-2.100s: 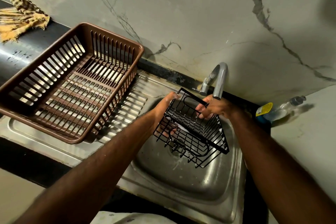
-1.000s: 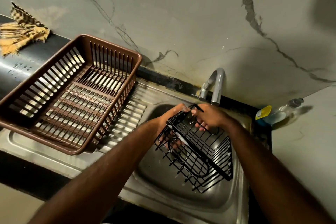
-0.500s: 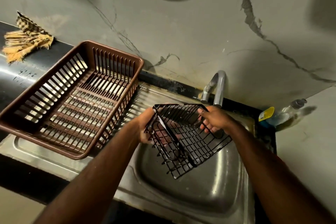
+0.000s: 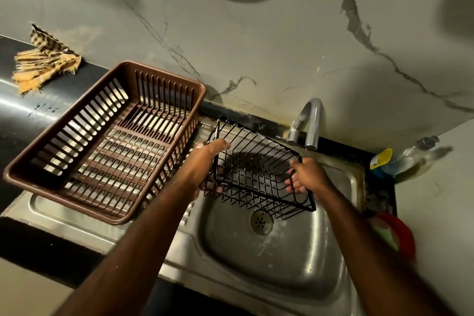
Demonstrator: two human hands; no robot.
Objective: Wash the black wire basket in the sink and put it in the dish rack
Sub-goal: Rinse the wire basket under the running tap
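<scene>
Basket work looks nearly done: I hold the black wire basket point(image 4: 259, 169) above the sink point(image 4: 282, 259), left hand point(image 4: 205, 161) gripping its rim, right hand point(image 4: 306, 177) curled round the opposite end. Racking remains. At nine o'clock the brown dish rack point(image 4: 102, 141) sits just beside it, nothing between. Tap point(image 4: 311, 120) at one o'clock, bottle point(image 4: 407, 156) at three.
</scene>
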